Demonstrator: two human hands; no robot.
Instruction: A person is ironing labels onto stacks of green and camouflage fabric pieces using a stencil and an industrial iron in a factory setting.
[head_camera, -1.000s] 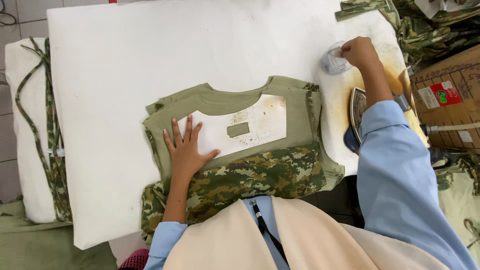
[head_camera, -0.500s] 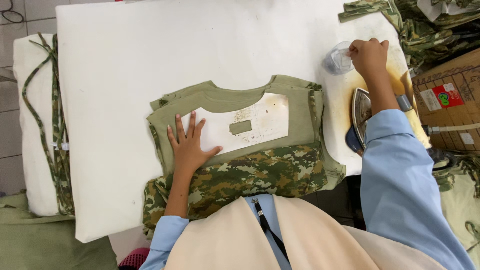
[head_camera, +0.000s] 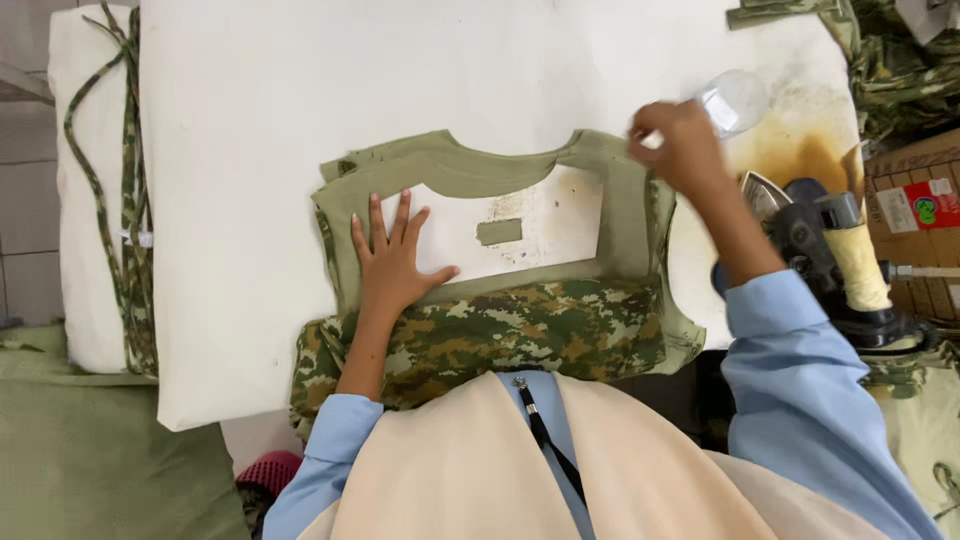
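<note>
Two hands at a white padded pressing board, seen from my head camera. My left hand lies flat, palm down and fingers spread, holding nothing; it presses on the left end of a white template and on the olive garment piece beneath it. This template is a flat, roughly rectangular card with a small rectangular slot near its middle, through which olive cloth shows. It sits inside the olive piece, below the curved neckline. Camouflage fabric is folded along the near edge of the olive piece, just below the template and nearest my body.

My right hand is raised over the right edge of the olive piece, fingers closed around the neck of a clear plastic bottle. The bottle's rounded body points away from me, over a brown scorch stain on the board cover. Just right of my forearm an iron stands at the board's right end, its soleplate partly visible and its handle wrapped in pale cloth.

At far left, a camouflage strap drapes over a white pad. More camouflage pieces are heaped at upper right, beside a cardboard box.
</note>
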